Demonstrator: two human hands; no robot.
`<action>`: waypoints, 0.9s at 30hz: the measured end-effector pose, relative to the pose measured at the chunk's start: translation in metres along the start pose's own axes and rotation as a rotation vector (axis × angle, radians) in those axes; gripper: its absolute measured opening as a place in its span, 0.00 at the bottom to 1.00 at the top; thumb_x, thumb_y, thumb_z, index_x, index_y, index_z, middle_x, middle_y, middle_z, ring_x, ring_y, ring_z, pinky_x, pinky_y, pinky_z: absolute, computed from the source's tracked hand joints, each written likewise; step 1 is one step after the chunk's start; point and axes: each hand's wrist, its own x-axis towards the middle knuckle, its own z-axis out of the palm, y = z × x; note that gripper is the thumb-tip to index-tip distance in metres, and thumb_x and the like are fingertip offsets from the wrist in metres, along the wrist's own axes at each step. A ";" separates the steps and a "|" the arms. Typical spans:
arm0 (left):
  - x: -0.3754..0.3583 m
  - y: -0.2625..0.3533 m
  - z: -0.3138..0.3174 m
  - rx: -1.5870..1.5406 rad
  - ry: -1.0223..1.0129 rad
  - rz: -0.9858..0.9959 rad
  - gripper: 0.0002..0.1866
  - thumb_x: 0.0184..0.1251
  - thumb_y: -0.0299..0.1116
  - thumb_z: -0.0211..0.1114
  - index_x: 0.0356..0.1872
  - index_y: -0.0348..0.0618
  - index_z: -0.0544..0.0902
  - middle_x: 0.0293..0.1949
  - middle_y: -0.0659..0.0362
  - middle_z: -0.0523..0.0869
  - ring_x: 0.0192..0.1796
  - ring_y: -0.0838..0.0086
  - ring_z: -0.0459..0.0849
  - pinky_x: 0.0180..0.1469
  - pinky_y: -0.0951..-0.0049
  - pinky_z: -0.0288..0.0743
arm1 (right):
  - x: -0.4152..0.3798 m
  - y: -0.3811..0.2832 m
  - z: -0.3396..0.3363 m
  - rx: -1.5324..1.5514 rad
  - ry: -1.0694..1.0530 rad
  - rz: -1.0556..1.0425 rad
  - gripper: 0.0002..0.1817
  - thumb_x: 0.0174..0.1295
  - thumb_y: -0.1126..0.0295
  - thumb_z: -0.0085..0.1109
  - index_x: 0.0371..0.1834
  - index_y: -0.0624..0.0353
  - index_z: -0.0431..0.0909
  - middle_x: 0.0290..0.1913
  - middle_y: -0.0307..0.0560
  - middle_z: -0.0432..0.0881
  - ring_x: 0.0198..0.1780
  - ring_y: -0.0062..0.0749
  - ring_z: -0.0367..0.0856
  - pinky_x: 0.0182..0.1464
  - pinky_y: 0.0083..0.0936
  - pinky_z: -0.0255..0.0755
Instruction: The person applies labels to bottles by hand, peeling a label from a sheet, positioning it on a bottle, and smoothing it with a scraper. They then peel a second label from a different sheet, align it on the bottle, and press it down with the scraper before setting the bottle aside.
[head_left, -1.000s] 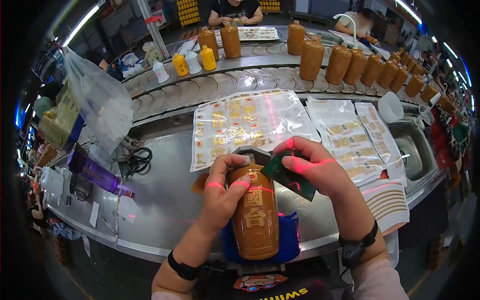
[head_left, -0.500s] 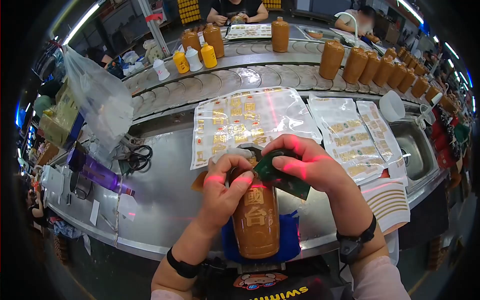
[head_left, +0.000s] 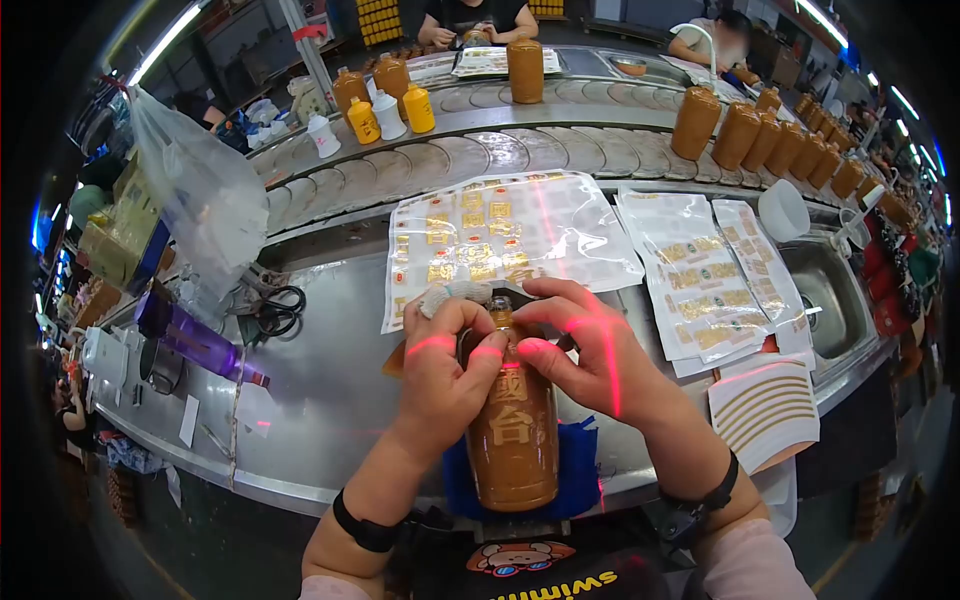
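A brown glazed bottle (head_left: 512, 455) with raised gold characters leans tilted on a blue cloth (head_left: 577, 465) at the table's near edge, its neck pointing away from me. My left hand (head_left: 445, 365) grips the bottle's upper left side, thumb and fingertips near the neck. A greyish-white wrap covers one of its fingers. My right hand (head_left: 590, 350) curls over the other shoulder, with thumb and fingertips on the bottle by the neck. Something dark shows under the right fingers, mostly hidden. Red laser lines cross both hands and the bottle.
Gold decal sheets (head_left: 520, 225) lie beyond the bottle, with more sheets (head_left: 690, 270) at right beside a sink (head_left: 830, 300). Scissors (head_left: 280, 312) and a purple bottle (head_left: 200, 345) are at left. A conveyor (head_left: 400, 165) carries brown bottles (head_left: 737, 135); people sit behind it.
The dark green flat piece in my right hand has gone from plain view, and those fingers have come onto the bottle's neck area. Conveyor bottles shifted, left on the far lane, right on the near.
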 end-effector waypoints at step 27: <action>-0.008 -0.010 -0.013 0.320 0.043 0.609 0.16 0.57 0.26 0.67 0.48 0.49 0.87 0.45 0.53 0.81 0.51 0.58 0.76 0.56 0.61 0.69 | -0.012 0.016 0.017 0.286 0.062 0.149 0.17 0.66 0.75 0.58 0.58 0.64 0.75 0.54 0.49 0.80 0.55 0.30 0.79 0.58 0.26 0.73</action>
